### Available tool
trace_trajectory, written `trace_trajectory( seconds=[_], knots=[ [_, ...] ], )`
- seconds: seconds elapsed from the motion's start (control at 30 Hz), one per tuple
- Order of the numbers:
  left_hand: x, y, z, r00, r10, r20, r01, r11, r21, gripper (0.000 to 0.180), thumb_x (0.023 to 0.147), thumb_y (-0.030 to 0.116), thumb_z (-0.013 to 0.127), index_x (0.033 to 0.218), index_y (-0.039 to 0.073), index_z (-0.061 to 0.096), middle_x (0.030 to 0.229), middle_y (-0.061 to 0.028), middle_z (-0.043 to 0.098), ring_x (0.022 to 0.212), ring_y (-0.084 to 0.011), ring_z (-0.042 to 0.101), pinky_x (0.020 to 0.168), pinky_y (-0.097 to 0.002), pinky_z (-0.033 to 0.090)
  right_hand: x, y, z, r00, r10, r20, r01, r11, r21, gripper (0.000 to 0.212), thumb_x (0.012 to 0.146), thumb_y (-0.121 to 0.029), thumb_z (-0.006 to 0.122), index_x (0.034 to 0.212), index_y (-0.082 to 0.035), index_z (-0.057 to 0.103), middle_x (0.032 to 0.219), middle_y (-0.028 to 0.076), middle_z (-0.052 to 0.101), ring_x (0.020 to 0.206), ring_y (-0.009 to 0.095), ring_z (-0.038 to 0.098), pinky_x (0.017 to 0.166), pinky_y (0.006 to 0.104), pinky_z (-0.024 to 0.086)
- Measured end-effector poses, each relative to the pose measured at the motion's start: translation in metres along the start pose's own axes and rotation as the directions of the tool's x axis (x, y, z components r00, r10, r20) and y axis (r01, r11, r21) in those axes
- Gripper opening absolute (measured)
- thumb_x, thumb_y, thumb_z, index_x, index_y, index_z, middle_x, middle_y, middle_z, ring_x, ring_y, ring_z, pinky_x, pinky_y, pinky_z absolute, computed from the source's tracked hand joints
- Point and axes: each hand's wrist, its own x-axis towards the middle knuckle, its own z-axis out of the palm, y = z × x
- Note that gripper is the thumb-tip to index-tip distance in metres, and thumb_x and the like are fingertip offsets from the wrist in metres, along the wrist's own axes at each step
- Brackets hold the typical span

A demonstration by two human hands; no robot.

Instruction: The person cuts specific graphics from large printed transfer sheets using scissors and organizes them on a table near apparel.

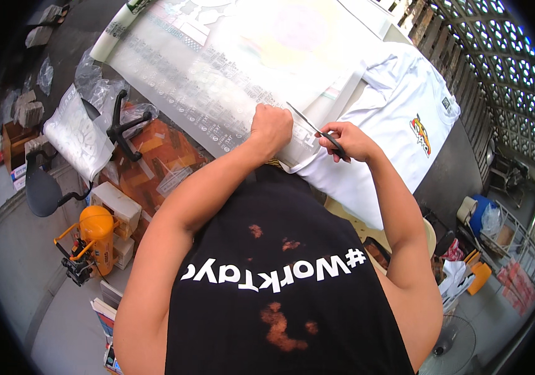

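A wide translucent sheet of printed film (217, 78) covers the table ahead of me, with rows of small white prints along its near side. My left hand (272, 129) is closed in a fist at the sheet's near edge, gripping the film. Dark-handled scissors (335, 144) are in my right hand (354, 142), fingers wrapped around the handles. Their slim blades point up and left over the film, close to my left hand. A white T-shirt (380, 119) with a small colourful print lies under and right of the scissors.
On the left are a rolled film end (110, 39), a black chair base (124, 128), a hanging white sheet (80, 134) and a yellow tank machine (96, 225). A lattice wall (505, 69) rises at right. A fan (455, 337) and a metal rack (511, 231) stand at lower right.
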Motion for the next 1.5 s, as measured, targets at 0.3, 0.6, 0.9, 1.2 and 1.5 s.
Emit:
trace_trajectory(
  seconds=[0.3,0.6,0.9,1.2,1.5],
  knots=[
    [-0.018,-0.015,-0.018,0.978,0.095,-0.186,-0.113,0.990,-0.086,0.012,0.084,0.019,0.060,0.084,0.007,0.065,0.079,-0.0117,0.069,0.077,-0.0286,0.067,0.076,-0.0428,0.048,0.068,-0.052,0.010,0.990,-0.136,0.033,0.135,0.990,0.032,0.034,0.093,-0.036,0.072,0.100,-0.003,0.066,0.066,0.002,0.060,0.050,0.009,0.058,0.038,0.0239,0.035],
    [-0.029,-0.016,-0.036,0.973,0.088,-0.213,-0.115,0.987,-0.115,0.013,0.081,0.019,0.063,0.084,0.007,0.063,0.078,-0.0106,0.068,0.077,-0.0280,0.066,0.074,-0.0415,0.048,0.137,-0.110,0.016,0.976,-0.216,0.029,0.216,0.976,-0.007,0.045,0.087,-0.048,0.076,0.090,-0.004,0.067,0.059,0.002,0.056,0.042,0.010,0.043,0.039,0.0263,0.031],
    [-0.035,-0.026,-0.051,0.962,0.117,-0.246,-0.176,0.957,-0.231,0.014,0.081,0.020,0.064,0.083,0.006,0.062,0.078,-0.0108,0.067,0.077,-0.0288,0.066,0.075,-0.0413,0.048,0.176,-0.157,0.016,0.976,-0.210,0.063,0.215,0.973,-0.083,0.042,0.090,-0.048,0.073,0.086,-0.008,0.064,0.063,0.000,0.056,0.050,0.007,0.052,0.039,0.0239,0.032],
    [-0.036,-0.063,-0.053,0.963,0.192,-0.190,-0.265,0.798,-0.542,0.013,0.082,0.019,0.061,0.079,0.007,0.059,0.075,-0.0104,0.064,0.076,-0.0312,0.063,0.075,-0.0433,0.048,0.204,-0.207,-0.044,0.978,-0.074,0.195,0.125,0.955,-0.269,0.035,0.086,-0.041,0.078,0.099,-0.010,0.072,0.067,0.000,0.063,0.050,0.009,0.056,0.041,0.0224,0.032],
    [-0.020,-0.096,-0.027,0.855,0.434,-0.283,-0.483,0.471,-0.738,0.013,0.082,0.020,0.062,0.077,0.009,0.059,0.073,-0.0078,0.062,0.077,-0.0299,0.062,0.075,-0.0428,0.046,0.292,-0.334,-0.084,0.863,0.351,0.362,0.008,0.708,-0.706,0.040,0.075,-0.034,0.088,0.104,-0.010,0.075,0.074,0.001,0.068,0.057,0.009,0.060,0.044,0.0231,0.036]
  ],
)
